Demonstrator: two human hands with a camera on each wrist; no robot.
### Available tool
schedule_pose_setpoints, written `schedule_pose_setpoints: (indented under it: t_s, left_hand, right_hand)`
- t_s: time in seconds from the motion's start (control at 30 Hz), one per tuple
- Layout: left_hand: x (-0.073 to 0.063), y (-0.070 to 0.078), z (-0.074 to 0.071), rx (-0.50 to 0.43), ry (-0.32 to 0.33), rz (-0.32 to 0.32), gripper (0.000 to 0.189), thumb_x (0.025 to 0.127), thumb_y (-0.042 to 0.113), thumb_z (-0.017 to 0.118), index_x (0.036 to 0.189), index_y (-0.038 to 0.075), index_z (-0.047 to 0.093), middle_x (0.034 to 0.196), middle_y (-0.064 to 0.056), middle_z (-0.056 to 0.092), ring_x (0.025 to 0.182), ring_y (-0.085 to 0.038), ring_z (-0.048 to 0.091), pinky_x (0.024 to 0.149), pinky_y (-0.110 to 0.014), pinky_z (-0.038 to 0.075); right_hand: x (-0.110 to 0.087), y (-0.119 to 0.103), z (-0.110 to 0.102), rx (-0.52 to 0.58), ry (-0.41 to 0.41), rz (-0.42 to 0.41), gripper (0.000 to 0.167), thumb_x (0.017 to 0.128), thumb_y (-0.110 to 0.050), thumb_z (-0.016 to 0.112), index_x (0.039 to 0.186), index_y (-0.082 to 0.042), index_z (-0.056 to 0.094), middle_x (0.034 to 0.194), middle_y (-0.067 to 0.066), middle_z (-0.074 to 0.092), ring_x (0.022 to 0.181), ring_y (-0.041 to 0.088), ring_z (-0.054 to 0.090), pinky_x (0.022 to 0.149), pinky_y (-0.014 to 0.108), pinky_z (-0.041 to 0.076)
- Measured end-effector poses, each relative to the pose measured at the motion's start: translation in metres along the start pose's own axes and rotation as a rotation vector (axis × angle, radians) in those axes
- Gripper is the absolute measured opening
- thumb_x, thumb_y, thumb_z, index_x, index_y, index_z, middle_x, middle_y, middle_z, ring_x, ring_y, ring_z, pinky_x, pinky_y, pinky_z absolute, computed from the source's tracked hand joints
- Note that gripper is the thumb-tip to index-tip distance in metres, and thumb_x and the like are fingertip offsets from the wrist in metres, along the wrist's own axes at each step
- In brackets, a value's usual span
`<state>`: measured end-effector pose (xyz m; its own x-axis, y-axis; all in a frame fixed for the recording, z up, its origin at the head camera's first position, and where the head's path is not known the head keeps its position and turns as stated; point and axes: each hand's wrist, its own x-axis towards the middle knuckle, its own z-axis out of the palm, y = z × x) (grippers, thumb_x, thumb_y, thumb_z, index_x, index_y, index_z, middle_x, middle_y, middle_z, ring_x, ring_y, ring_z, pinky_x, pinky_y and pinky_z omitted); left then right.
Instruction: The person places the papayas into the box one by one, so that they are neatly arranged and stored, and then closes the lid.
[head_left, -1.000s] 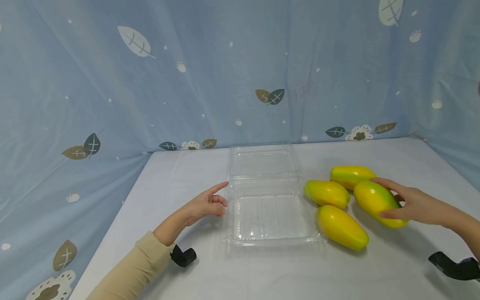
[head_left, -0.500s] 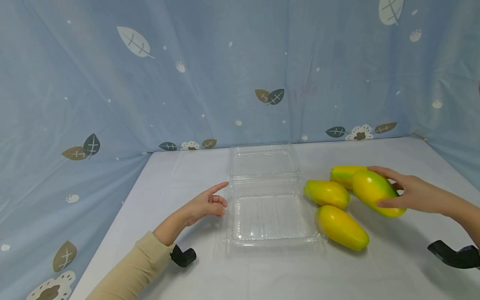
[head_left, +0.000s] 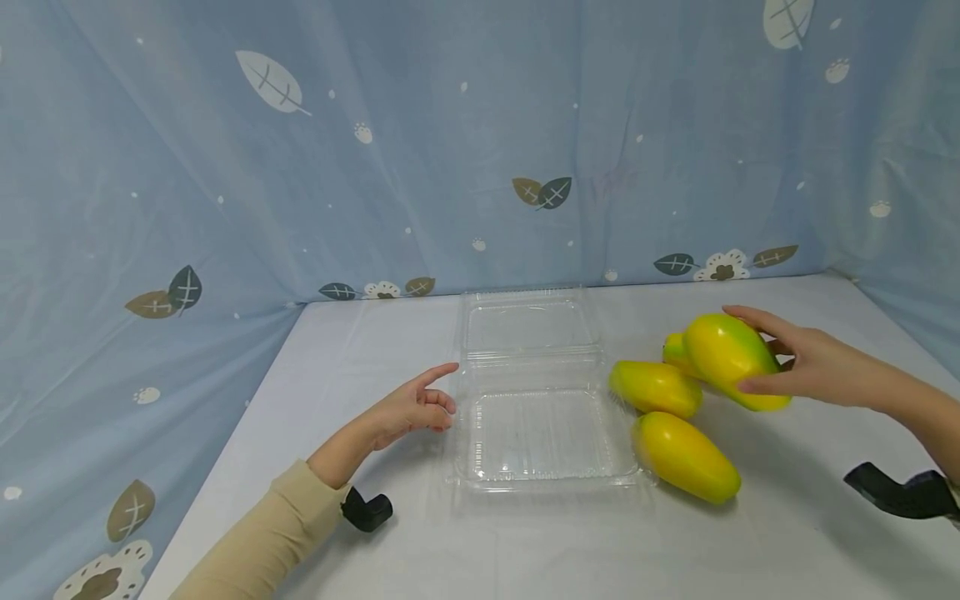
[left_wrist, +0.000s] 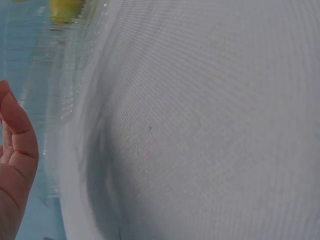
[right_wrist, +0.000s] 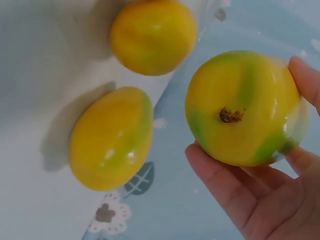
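My right hand [head_left: 821, 362] grips a yellow papaya with green patches [head_left: 727, 354], thumb on the near side and fingers over the far side. In the right wrist view the stem end of this papaya [right_wrist: 240, 107] faces the camera, raised off the table. It partly hides another papaya [head_left: 677, 354] behind it. Two more papayas, one in the middle [head_left: 655, 388] and one in front [head_left: 686, 457], lie beside the clear plastic clamshell box [head_left: 540, 433]. My left hand [head_left: 412, 412] is at the box's left edge, index finger extended, the others loosely bent, holding nothing.
The box's lid [head_left: 528, 325] lies folded back, away from me. A white cloth [head_left: 525, 550] covers the table, and a blue leaf-patterned curtain [head_left: 420, 167] hangs at the back and sides. A black wrist mount [head_left: 367, 510] sticks out under the left wrist.
My right hand has lifted the papaya off the table and moved it up and left, so it now overlaps the back papaya. The left hand has stayed in place.
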<state>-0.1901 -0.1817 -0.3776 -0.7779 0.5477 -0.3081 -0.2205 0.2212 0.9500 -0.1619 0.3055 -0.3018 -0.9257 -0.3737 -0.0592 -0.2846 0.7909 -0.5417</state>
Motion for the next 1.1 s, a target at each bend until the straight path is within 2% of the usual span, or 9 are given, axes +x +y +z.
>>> schedule_pose_setpoints:
  t_s: [0.13,0.27,0.4,0.5,0.8,1.1]
  left_hand:
    - [0.001,-0.002,-0.001,-0.005,0.01,0.002,0.082,0.082,0.0,0.058,0.147,0.013,0.011,0.087,-0.003,0.058,0.074,-0.012,0.056,0.071,-0.027,0.047]
    - [0.001,-0.003,-0.002,-0.008,0.021,0.003,0.083,0.081,0.003,0.06,0.147,0.014,0.011,0.09,-0.004,0.057,0.074,-0.012,0.057,0.073,-0.028,0.048]
    - [0.0,-0.003,-0.002,-0.008,0.027,0.005,0.083,0.081,0.005,0.061,0.147,0.015,0.012,0.094,-0.006,0.057,0.077,-0.012,0.059,0.076,-0.029,0.049]
    - [0.0,-0.003,-0.003,-0.004,0.024,0.006,0.083,0.081,0.005,0.061,0.147,0.014,0.012,0.094,-0.007,0.056,0.078,-0.013,0.059,0.077,-0.029,0.049]
    - [0.001,-0.003,-0.003,-0.003,0.032,-0.007,0.085,0.08,0.005,0.061,0.148,0.014,0.011,0.092,-0.006,0.056,0.077,-0.012,0.059,0.077,-0.029,0.049]
    - [0.002,-0.003,-0.001,-0.029,0.036,-0.01,0.084,0.08,0.003,0.06,0.148,0.014,0.012,0.092,-0.007,0.056,0.078,-0.012,0.06,0.078,-0.028,0.05]
  right_hand:
    - [0.004,-0.013,0.001,-0.003,0.045,-0.041,0.088,0.077,-0.021,0.073,0.145,-0.008,0.018,0.129,0.022,0.04,0.1,0.035,0.052,0.069,0.026,0.052]
    - [0.009,-0.026,0.002,0.001,0.075,-0.098,0.088,0.075,-0.018,0.075,0.144,-0.009,0.022,0.127,0.019,0.043,0.097,0.031,0.054,0.067,0.019,0.05]
    - [0.015,-0.04,-0.001,-0.011,0.07,-0.138,0.09,0.074,-0.019,0.076,0.145,-0.01,0.02,0.129,0.021,0.042,0.1,0.037,0.054,0.07,0.03,0.053]
    - [0.021,-0.051,-0.002,-0.01,0.056,-0.145,0.092,0.075,-0.021,0.075,0.146,-0.011,0.018,0.13,0.021,0.042,0.101,0.036,0.054,0.074,0.038,0.053]
    - [0.039,-0.083,-0.003,-0.001,0.025,-0.219,0.089,0.076,-0.023,0.074,0.146,-0.01,0.02,0.131,0.016,0.043,0.104,0.029,0.052,0.079,0.038,0.052]
    - [0.055,-0.11,0.007,0.039,-0.025,-0.289,0.084,0.078,-0.023,0.073,0.145,-0.012,0.023,0.133,0.012,0.043,0.109,0.027,0.049,0.085,0.046,0.049]
